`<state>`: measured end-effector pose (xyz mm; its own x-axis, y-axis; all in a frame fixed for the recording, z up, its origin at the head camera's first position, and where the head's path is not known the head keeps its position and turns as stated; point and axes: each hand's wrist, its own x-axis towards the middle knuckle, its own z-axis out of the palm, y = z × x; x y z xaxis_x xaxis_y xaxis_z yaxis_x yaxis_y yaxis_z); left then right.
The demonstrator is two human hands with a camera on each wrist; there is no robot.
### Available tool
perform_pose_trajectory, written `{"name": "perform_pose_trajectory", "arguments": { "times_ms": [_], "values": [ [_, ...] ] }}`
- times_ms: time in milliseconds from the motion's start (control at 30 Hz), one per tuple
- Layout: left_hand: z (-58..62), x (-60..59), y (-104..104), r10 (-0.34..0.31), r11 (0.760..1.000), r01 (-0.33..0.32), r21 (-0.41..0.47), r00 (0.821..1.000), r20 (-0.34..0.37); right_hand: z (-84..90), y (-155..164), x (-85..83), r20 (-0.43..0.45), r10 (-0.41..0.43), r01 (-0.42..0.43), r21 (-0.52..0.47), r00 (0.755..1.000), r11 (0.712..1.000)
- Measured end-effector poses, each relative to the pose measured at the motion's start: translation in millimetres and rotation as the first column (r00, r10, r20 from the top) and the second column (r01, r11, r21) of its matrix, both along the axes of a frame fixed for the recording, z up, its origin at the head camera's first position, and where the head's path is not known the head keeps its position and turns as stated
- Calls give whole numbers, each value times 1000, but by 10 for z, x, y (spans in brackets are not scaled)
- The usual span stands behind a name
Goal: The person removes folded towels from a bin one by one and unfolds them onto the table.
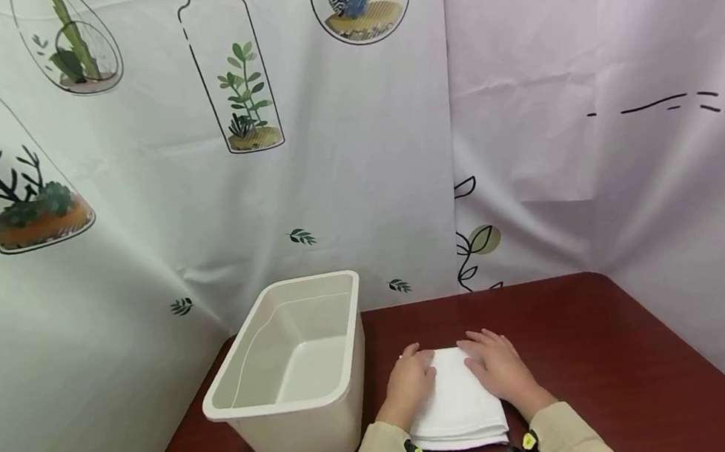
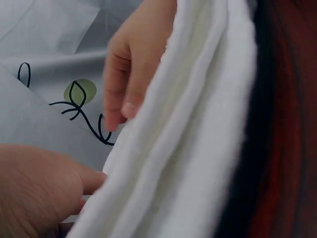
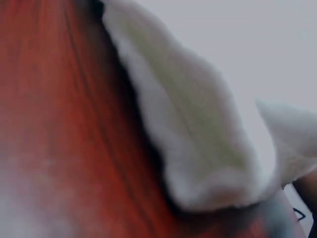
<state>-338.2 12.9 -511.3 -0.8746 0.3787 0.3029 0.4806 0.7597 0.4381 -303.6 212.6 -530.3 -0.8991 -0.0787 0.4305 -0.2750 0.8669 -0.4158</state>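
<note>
Left hand [image 1: 410, 384], right hand [image 1: 501, 368] both kinda loose on the folded cloth [image 1: 457, 405]; grabbing just 1 layer could unfold it

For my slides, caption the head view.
Two hands flank a folded white cloth beside a cream tub on a red-brown table.

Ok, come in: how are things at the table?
Left hand and right hand touching folded white towel, opposite sides. Towel lying on red-brown table. Off-white tub stands left, apart, not in the way.
</note>
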Motion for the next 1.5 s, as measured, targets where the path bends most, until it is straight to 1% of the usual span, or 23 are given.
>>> {"name": "perform_pose_trajectory", "arguments": {
  "times_ms": [33, 100, 133, 200, 233, 300, 367, 467, 533, 600, 700, 733, 800, 867, 933, 1000, 1033, 1100, 1200, 1267, 1367, 1500],
  "values": [
    [1, 9, -1, -9, 1000, 9, 2, 1000, -18, 8, 7, 4, -40, 39, -38, 13, 998, 999],
    [9, 35, -19, -39, 999, 38, -15, 998, -56, 23, 18, 31, -110, 132, -128, 43, 985, 991],
    [10, 51, -38, -59, 998, 57, -33, 996, -69, 21, 23, 44, -128, 176, -169, 63, 976, 984],
    [16, 88, -96, -109, 991, 101, -89, 990, -87, 5, 39, 71, -138, 242, -229, 104, 960, 968],
    [21, 110, -131, -131, 985, 120, -127, 988, -81, -5, 47, 83, -133, 267, -253, 116, 954, 961],
    [17, 145, -203, -161, 970, 151, -190, 986, -35, -32, 67, 99, -92, 292, -279, 131, 952, 951],
    [6, 179, -268, -171, 960, 175, -221, 985, 34, -55, 94, 111, -25, 295, -289, 132, 955, 948],
    [-29, 214, -332, -169, 956, 190, -224, 980, 109, -76, 155, 133, 96, 280, -290, 117, 955, 950],
    [-53, 229, -351, -161, 961, 187, -206, 977, 138, -76, 207, 151, 164, 254, -273, 106, 953, 956],
    [-72, 238, -358, -152, 967, 182, -179, 974, 167, -66, 266, 171, 207, 224, -248, 99, 952, 964],
    [-95, 244, -367, -144, 979, 169, -114, 969, 200, -55, 358, 195, 235, 168, -193, 87, 957, 977],
    [-105, 246, -373, -146, 982, 166, -89, 969, 197, -54, 387, 200, 237, 149, -174, 85, 960, 981],
    [-130, 255, -397, -156, 986, 163, -27, 972, 175, -58, 442, 217, 225, 114, -135, 81, 968, 988],
    [-158, 273, -426, -166, 986, 162, 41, 978, 126, -68, 492, 240, 190, 95, -109, 67, 977, 992],
    [-178, 300, -460, -182, 978, 172, 117, 980, 77, -80, 542, 269, 131, 108, -115, 48, 986, 992],
    [-180, 336, -493, -194, 967, 181, 180, 979, 60, -91, 587, 306, 61, 148, -150, 31, 987, 988],
    [-177, 354, -508, -196, 964, 181, 194, 979, 59, -93, 607, 327, 26, 177, -177, 24, 984, 984],
    [-163, 391, -538, -207, 958, 187, 216, 976, 72, -98, 637, 361, -43, 242, -242, 16, 969, 970],
    [-146, 439, -574, -207, 965, 190, 181, 975, 81, -99, 648, 413, -125, 320, -317, 43, 939, 947],
    [-143, 461, -597, -209, 969, 195, 153, 975, 78, -94, 633, 448, -174, 357, -348, 78, 918, 934],
    [-146, 486, -634, -216, 971, 207, 118, 974, 70, -84, 585, 498, -218, 411, -394, 121, 885, 911],
    [-154, 517, -690, -221, 970, 212, 118, 973, 70, -67, 502, 540, -251, 502, -480, 147, 828, 865]
  ]
}}
